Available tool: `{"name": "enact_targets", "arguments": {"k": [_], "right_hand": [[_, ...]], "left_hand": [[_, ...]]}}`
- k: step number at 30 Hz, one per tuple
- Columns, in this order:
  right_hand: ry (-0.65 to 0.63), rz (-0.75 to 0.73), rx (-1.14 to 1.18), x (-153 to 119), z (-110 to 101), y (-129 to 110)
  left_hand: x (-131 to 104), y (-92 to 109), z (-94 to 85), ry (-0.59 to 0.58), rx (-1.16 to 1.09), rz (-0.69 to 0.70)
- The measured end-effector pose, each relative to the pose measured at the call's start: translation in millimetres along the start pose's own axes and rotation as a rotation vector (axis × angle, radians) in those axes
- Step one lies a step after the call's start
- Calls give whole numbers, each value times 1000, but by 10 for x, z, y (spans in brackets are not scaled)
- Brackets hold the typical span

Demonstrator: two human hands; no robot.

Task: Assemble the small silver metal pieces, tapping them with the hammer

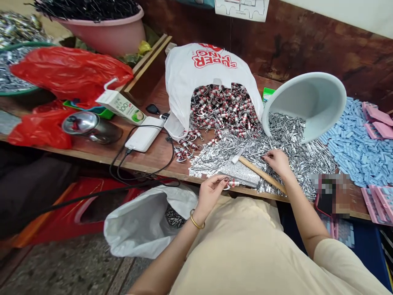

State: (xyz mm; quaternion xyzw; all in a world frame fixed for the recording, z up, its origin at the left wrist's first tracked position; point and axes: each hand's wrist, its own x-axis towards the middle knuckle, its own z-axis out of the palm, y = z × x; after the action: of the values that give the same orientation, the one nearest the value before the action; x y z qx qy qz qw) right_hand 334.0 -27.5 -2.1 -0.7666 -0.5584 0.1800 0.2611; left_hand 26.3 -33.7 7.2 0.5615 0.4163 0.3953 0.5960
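Observation:
My left hand (211, 194) pinches a small red-and-silver metal part (235, 183) by its ring end, above the table's front edge. Over the spread pile of small silver metal pieces (211, 153) is my right hand (275, 162), its fingers pinched together; what they hold is too small to name. Between the hands a hammer (259, 173) with a wooden handle lies on a flat grey plate (235, 170). Behind, many red-and-silver parts (219, 108) spill from a white plastic bag (184, 78).
A tipped grey bucket (325, 98) stands behind the silver pieces. Light blue pieces (362, 143) and a phone (326, 198) are at the right. To the left are a power bank (145, 133) with cables, a drink carton (123, 105) and a metal cup (92, 127). An open white sack (138, 221) sits below.

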Motion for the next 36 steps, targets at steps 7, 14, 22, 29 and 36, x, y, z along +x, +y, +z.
{"name": "enact_targets", "arguments": {"k": [7, 14, 22, 29, 36], "right_hand": [[-121, 182, 794, -111, -265, -111], [-198, 53, 917, -471, 124, -742], [-212, -333, 550, -582, 635, -1034], [-128, -684, 332, -459, 845, -995], [-78, -1000, 115, -362, 997, -1023]], "left_hand": [[102, -133, -195, 17, -52, -153], [264, -181, -500, -75, -47, -291], [435, -187, -642, -148, -56, -393], [548, -151, -592, -203, -44, -531], [553, -184, -573, -217, -25, -497]]}}
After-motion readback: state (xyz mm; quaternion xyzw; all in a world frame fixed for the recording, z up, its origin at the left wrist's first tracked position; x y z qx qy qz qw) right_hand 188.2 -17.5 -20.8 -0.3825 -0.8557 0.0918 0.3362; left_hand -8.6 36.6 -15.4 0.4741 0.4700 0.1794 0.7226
